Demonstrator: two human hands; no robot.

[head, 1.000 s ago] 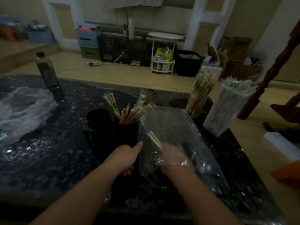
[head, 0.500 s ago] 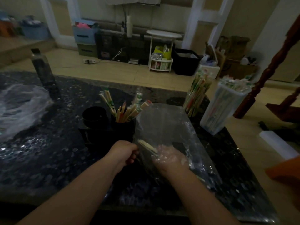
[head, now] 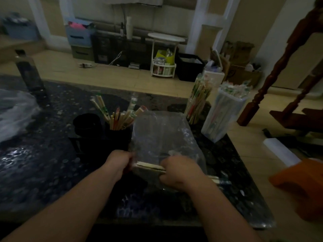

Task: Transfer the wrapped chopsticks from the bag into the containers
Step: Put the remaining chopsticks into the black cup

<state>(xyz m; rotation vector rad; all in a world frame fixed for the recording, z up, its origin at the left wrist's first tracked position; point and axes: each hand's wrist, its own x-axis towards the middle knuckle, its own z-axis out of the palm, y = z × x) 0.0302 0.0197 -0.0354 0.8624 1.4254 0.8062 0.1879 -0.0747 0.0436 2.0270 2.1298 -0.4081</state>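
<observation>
A clear plastic bag (head: pixel 162 135) lies on the dark speckled table (head: pixel 43 163) in front of me. My left hand (head: pixel 118 163) grips the bag's near left edge. My right hand (head: pixel 176 172) holds a pair of wrapped chopsticks (head: pixel 150 167) level, at the bag's mouth, its ends sticking out on both sides of the fist. Just behind my left hand stands a black container (head: pixel 118 135) with several wrapped chopsticks fanned out of it. An empty black cup (head: pixel 87 123) sits to its left.
A clear jar of chopsticks (head: pixel 197 100) and a tall white box of wrapped ones (head: pixel 225 112) stand at the table's far right corner. A dark bottle (head: pixel 28 72) and crumpled plastic (head: pixel 14 112) are at the left. An orange object (head: pixel 300 184) is at the right edge.
My right hand has drawn back toward me out of the bag with the chopsticks, which turned from tilted to level. My left hand closed on the bag's edge.
</observation>
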